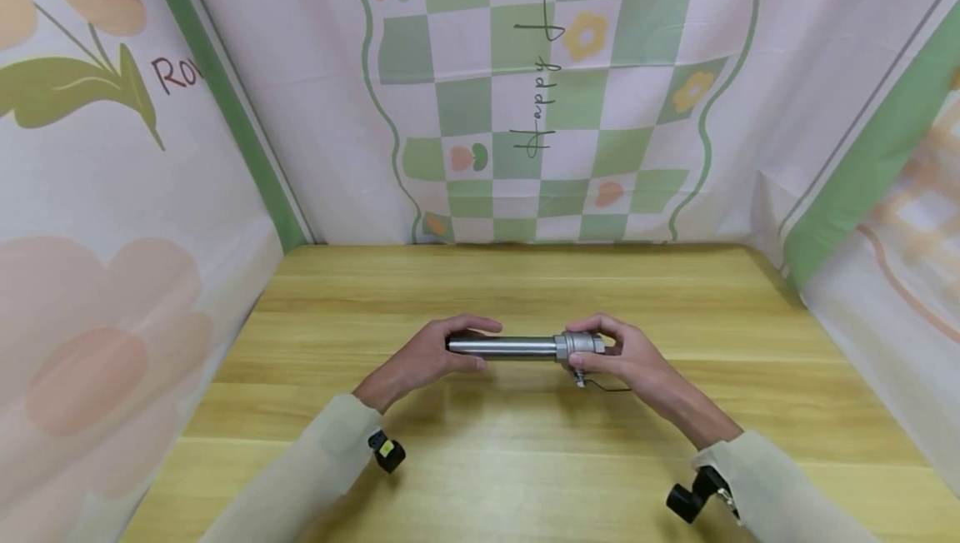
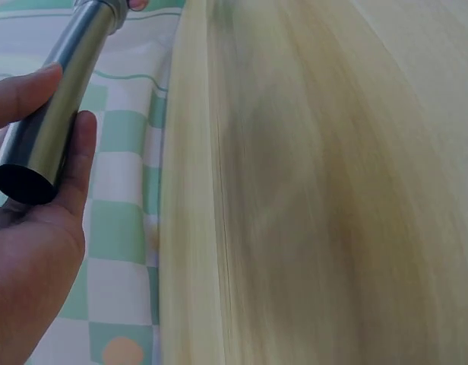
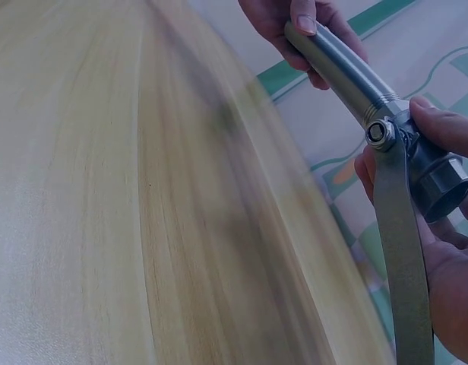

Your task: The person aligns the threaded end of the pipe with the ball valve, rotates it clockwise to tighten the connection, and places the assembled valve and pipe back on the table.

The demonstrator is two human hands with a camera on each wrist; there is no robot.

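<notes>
Head view: the left hand (image 1: 431, 353) pinches a metal pipe (image 1: 517, 347) near its free end, between thumb and fingers. The right hand (image 1: 633, 351) pinches the valve (image 1: 581, 345) at the other end, thumb and fingers on opposite sides. The pipe spans the 2 hands' fingers; the flat lever (image 3: 403, 258) runs past the right fingers, the wooden tabletop (image 1: 487, 468) below them.

Pipe (image 1: 517, 347) smooth, shiny metal, valve (image 1: 582, 344) duller metal, tbl (image 1: 517, 476) wood-grain w/ soft sheen, backdrop (image 1: 330, 151) matt cloth.
</notes>
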